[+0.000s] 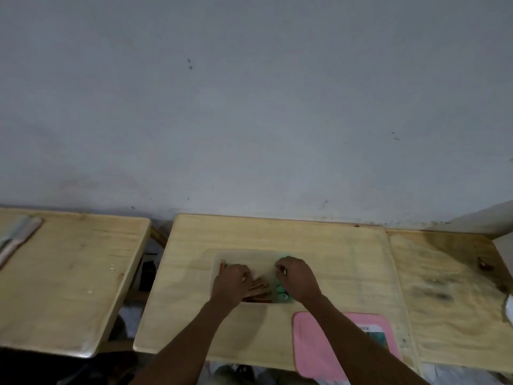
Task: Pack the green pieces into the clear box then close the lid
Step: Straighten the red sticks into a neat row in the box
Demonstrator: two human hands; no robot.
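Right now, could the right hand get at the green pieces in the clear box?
Probably yes. The right hand is already over the green pieces in the clear box; nothing lies between them, and the left hand is over the brown sticks.

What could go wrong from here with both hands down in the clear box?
1. Brown sticks lie in the clear box beside the green pieces; the left hand resting on them could mix the two.
2. The right hand hides most of the green pieces, so a loose one may go unseen.
3. The pink lid overhangs the table's near edge under the right forearm; a nudge may drop it.
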